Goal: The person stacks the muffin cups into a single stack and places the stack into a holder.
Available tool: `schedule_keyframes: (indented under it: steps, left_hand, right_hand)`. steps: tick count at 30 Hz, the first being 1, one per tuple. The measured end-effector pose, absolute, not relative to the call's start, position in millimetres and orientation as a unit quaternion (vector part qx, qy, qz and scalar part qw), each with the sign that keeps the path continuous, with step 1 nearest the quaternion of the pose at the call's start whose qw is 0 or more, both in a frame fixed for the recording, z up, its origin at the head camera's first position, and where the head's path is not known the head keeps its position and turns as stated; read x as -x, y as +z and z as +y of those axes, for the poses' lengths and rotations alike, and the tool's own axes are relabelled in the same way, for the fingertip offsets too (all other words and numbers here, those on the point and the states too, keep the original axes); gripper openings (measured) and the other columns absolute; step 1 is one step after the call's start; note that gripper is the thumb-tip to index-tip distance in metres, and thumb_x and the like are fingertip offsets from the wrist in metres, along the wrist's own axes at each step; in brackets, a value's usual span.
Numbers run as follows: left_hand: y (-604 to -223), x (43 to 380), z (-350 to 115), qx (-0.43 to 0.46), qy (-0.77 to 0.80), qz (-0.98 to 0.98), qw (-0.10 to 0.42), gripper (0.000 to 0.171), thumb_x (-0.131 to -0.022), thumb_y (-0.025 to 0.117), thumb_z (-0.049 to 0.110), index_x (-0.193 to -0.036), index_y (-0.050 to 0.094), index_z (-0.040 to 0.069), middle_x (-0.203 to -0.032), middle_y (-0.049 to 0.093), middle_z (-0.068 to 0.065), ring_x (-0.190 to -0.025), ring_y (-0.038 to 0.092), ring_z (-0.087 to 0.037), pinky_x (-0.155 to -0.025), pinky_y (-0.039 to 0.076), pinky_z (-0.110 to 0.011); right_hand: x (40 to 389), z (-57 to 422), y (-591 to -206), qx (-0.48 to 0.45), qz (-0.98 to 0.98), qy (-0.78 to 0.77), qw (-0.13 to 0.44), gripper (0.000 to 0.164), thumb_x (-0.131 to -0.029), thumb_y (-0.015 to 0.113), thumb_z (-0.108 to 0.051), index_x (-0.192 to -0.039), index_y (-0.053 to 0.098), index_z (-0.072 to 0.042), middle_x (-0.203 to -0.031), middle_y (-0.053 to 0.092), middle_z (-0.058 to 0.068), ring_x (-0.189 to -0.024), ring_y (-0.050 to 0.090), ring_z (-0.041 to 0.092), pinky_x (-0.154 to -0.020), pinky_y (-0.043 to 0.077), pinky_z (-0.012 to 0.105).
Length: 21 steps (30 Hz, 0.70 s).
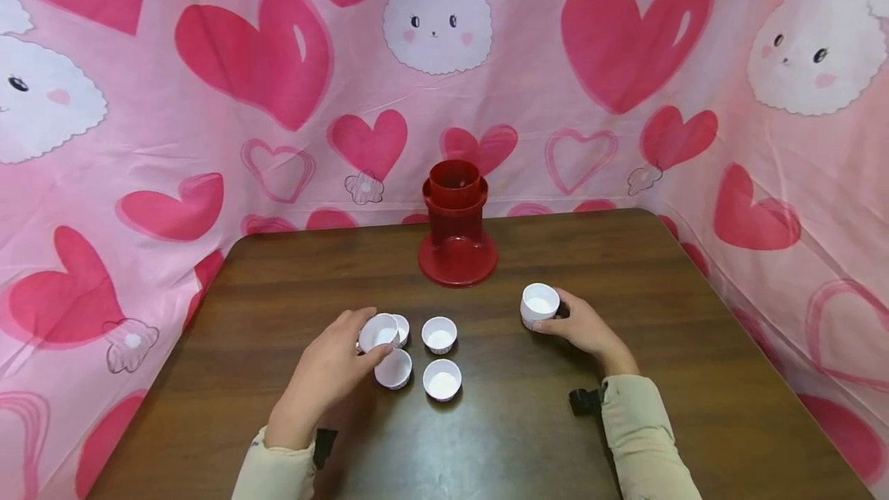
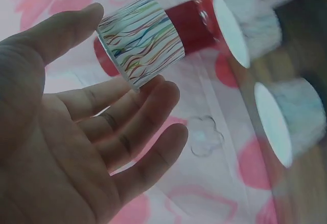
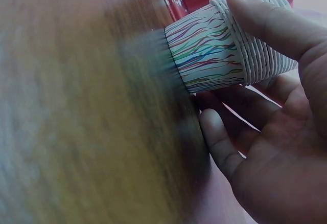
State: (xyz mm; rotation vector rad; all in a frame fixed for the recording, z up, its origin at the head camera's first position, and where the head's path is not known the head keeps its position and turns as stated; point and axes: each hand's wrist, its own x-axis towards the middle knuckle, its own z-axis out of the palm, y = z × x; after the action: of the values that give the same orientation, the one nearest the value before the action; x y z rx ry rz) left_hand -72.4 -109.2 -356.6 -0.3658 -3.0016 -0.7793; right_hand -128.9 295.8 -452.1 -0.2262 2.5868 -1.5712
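Observation:
My left hand [image 1: 325,370] pinches one small white paper cup [image 1: 379,332] by its rim, between thumb and fingertips. Coloured wavy lines run round this cup's wall in the left wrist view. Other cups sit close under it: a paper cup [image 1: 393,370] just in front and another, partly hidden, behind. On the right, a stack of nested paper cups [image 3: 207,50] is held in my right hand [image 1: 585,328], thumb against the layered rims. The stack stands upright, its bottom right at the tabletop.
Two single paper cups, one farther back [image 1: 440,336] and one nearer [image 1: 442,380], stand between the hands. A red cylindrical holder [image 1: 456,226] with a round base rises at the back of the brown wooden table [image 1: 542,423]. Pink heart-patterned cloth [image 1: 430,99] hangs behind and at both sides.

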Motion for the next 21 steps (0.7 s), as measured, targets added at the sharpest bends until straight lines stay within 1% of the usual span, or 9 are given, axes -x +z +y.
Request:
schedule_keyframes:
  steps: [4, 9, 11, 18, 21]
  left_hand:
    - [-353.1, 82.3, -86.9, 0.145, -0.264, -0.954, 0.004, 0.061, -0.088, 0.079, 0.031, -0.139, 0.057, 0.005, -0.124, 0.061, -0.010, -0.105, 0.065, -0.030, -0.089, 0.051, -0.050]
    - [-346.8, 92.9, -59.3, 0.194, -0.280, -0.940, -0.004, 0.057, -0.088, 0.079, 0.026, -0.138, 0.058, 0.007, -0.122, 0.059, -0.008, -0.099, 0.065, -0.026, -0.087, 0.052, -0.046]
    - [-345.5, 97.5, -49.1, 0.213, -0.285, -0.935, -0.007, 0.056, -0.088, 0.078, 0.025, -0.138, 0.059, 0.010, -0.120, 0.059, -0.007, -0.096, 0.064, -0.025, -0.085, 0.052, -0.044]
    - [-346.1, 112.2, -18.4, 0.260, -0.321, -0.910, -0.040, 0.056, -0.090, 0.075, 0.026, -0.142, 0.056, 0.015, -0.127, 0.054, -0.005, -0.097, 0.062, -0.024, -0.090, 0.051, -0.043]
    - [-347.6, 118.0, -7.1, 0.262, -0.329, -0.906, -0.050, 0.055, -0.091, 0.074, 0.027, -0.142, 0.055, 0.016, -0.123, 0.053, -0.004, -0.092, 0.061, -0.023, -0.088, 0.051, -0.042]
  right_hand:
    - [129.0, 296.0, -451.2, 0.078, 0.849, -0.519, 0.052, 0.069, -0.084, 0.084, -0.017, -0.140, 0.050, 0.006, -0.128, 0.061, 0.021, -0.120, 0.052, 0.037, -0.103, 0.038, 0.056]
    - [128.3, 295.7, -448.9, 0.082, 0.849, -0.520, 0.053, 0.069, -0.084, 0.084, -0.018, -0.140, 0.051, 0.006, -0.128, 0.061, 0.020, -0.120, 0.053, 0.036, -0.104, 0.038, 0.055]
    - [128.2, 295.6, -448.4, 0.082, 0.849, -0.520, 0.053, 0.070, -0.084, 0.084, -0.018, -0.140, 0.050, 0.006, -0.128, 0.061, 0.021, -0.119, 0.053, 0.036, -0.104, 0.038, 0.055]
    - [129.5, 296.3, -450.2, 0.082, 0.849, -0.519, 0.053, 0.069, -0.084, 0.084, -0.018, -0.139, 0.051, 0.007, -0.126, 0.062, 0.020, -0.117, 0.054, 0.036, -0.103, 0.038, 0.055]
    - [129.6, 296.7, -450.8, 0.082, 0.847, -0.523, 0.055, 0.069, -0.084, 0.084, -0.017, -0.139, 0.051, 0.006, -0.126, 0.062, 0.020, -0.118, 0.054, 0.036, -0.104, 0.038, 0.055]
